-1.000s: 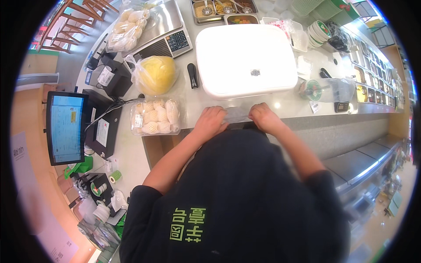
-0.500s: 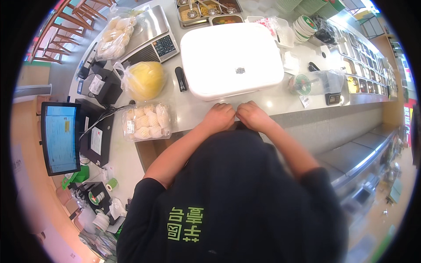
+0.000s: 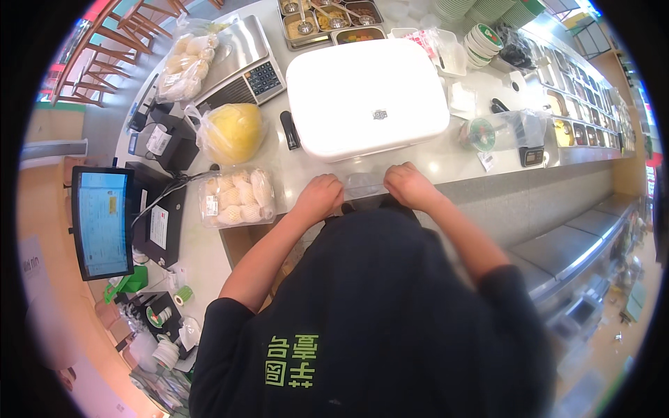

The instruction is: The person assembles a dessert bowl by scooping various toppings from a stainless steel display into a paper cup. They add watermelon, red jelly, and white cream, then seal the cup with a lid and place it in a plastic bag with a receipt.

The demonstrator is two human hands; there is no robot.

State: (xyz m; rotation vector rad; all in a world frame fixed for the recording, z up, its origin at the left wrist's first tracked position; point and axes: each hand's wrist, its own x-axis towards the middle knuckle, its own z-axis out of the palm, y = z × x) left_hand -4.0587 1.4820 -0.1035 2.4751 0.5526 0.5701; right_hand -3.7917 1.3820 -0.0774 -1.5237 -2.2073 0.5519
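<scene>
At the counter's front edge, a thin see-through plastic sheet or bag (image 3: 364, 184) stretches between my two hands. My left hand (image 3: 322, 196) pinches its left end with closed fingers. The right end sits in the closed fingers of my right hand (image 3: 408, 187). Whether it is a bag, a glove or plain film cannot be made out. Just beyond my hands lies a large white rounded lid or box (image 3: 369, 97). To its left is a black handheld tool (image 3: 289, 130), its kind unclear.
A clear pack of net-wrapped fruit (image 3: 237, 198) and a bagged yellow fruit (image 3: 233, 132) stand left, near a scale (image 3: 258, 76) and a monitor (image 3: 103, 221). Trays of toppings (image 3: 334, 21) are at the back. Right are a clear container (image 3: 479, 134) and a small black device (image 3: 531, 157).
My hands were close together and have moved apart, the left one further left. The clear plastic now shows spread between them.
</scene>
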